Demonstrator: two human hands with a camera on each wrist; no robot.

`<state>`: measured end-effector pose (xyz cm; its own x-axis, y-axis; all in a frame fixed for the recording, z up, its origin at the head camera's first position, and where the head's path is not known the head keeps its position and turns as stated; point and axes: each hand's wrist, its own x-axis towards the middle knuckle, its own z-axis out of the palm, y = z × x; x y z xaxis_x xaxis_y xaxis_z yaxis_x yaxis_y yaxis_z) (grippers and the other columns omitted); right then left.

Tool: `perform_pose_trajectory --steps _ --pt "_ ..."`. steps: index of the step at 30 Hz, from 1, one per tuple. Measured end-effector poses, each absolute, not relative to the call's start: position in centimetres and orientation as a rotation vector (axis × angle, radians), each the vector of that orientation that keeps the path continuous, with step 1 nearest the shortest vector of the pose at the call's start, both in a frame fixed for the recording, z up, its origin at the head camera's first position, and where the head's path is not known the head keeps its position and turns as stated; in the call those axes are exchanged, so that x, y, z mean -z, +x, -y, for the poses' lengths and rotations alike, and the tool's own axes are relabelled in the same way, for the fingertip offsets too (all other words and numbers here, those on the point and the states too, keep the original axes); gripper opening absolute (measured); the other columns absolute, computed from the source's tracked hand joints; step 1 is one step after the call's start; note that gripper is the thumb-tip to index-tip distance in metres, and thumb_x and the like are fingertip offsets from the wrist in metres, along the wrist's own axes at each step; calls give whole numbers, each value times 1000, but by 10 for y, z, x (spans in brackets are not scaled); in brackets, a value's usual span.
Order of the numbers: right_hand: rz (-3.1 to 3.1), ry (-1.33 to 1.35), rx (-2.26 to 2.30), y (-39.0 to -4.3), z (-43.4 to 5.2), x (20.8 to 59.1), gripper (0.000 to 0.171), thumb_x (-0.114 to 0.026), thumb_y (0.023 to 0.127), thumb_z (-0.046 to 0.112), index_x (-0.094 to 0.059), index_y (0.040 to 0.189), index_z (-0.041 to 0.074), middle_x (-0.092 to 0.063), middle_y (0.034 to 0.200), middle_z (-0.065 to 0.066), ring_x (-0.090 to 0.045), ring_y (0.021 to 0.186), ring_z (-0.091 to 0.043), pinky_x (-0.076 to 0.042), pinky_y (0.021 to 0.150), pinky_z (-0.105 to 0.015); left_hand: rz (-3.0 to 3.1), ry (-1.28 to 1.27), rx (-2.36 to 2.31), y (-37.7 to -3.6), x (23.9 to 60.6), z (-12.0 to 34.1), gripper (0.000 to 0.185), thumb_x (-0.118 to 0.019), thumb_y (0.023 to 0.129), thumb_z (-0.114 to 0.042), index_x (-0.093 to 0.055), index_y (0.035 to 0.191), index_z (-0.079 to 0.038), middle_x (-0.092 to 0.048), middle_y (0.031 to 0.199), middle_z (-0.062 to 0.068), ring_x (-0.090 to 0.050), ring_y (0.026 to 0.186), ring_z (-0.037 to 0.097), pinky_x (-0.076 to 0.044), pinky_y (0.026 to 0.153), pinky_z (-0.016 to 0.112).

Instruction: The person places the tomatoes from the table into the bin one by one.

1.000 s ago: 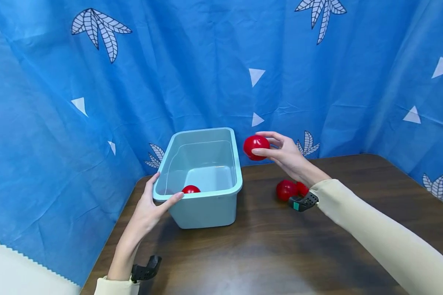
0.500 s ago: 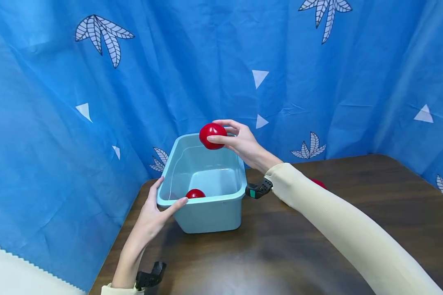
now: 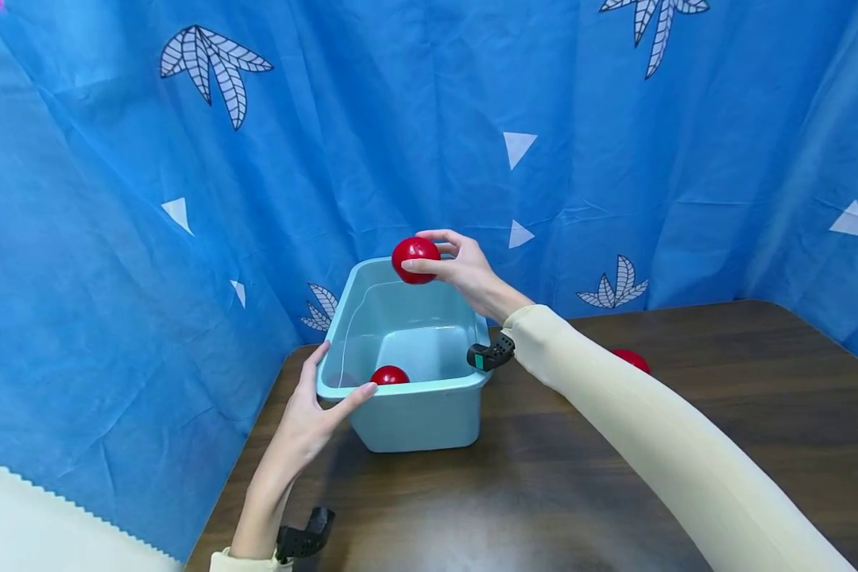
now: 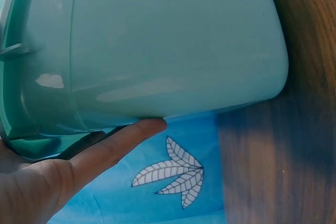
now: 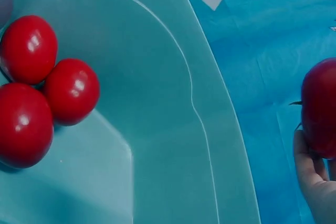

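My right hand (image 3: 457,266) grips a red tomato (image 3: 415,259) over the far end of a pale teal plastic bin (image 3: 429,413). In the right wrist view that tomato (image 5: 320,108) sits at the right edge above the bin's wall (image 5: 173,145). Three red tomatoes (image 5: 47,87) lie together on the bin's floor; the head view shows only one of them (image 3: 389,375). My left hand (image 3: 314,413) holds the bin's near left corner, thumb on the rim, and a finger (image 4: 113,148) lies along the bin's outer wall (image 4: 173,45).
The bin stands at the back left of a dark wooden table (image 3: 615,492). Another red tomato (image 3: 631,360) lies on the table behind my right forearm. A blue curtain (image 3: 186,159) with leaf prints closes in the back and both sides.
My right hand carried the tomato leftward from beside the bin to above its far end, then nearly stopped. The left hand kept its hold on the bin.
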<state>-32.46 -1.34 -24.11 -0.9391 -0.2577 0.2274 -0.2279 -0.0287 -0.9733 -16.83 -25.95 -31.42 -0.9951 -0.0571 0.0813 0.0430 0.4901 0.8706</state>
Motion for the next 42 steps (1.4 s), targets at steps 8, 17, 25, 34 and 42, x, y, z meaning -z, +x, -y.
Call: perform_pose_trajectory --steps 8,17,25,34,42 --pt "-2208 -551 2099 -322 8 241 65 -85 86 11 -58 146 14 -56 145 -10 -51 133 -30 -58 98 -45 2633 -7 1534 -170 312 254 105 -78 92 -45 -11 168 -18 -33 164 18 -40 145 44 -45 108 65" --pt "-2162 -572 2085 -319 -1 240 60 -82 89 10 -58 144 10 -58 143 -13 -55 130 -31 -56 101 -46 2645 -5 1529 -171 312 247 109 -78 90 -50 -9 168 -19 -32 165 17 -39 146 44 -44 109 65" --pt "-2084 -661 2088 -313 -5 240 52 -75 96 9 -57 144 5 -61 141 -16 -67 122 -32 -51 109 -44 2643 -3 1527 -171 311 244 108 -78 91 -48 -10 168 -18 -33 164 17 -40 145 42 -45 109 65" --pt "-2076 -697 2046 -305 -35 235 56 -73 97 9 -52 148 5 -58 145 -18 -64 126 -33 -49 111 -46 2647 -10 1543 -169 313 247 106 -76 93 -48 -10 168 -18 -33 164 18 -40 144 43 -43 110 66" --pt "-2110 -526 2100 -308 -115 254 58 -65 103 9 -41 155 1 -45 156 -20 -61 128 -26 -51 107 -34 2671 1 1500 -167 311 258 105 -75 94 -47 -7 169 -17 -30 165 20 -38 144 44 -38 113 69"
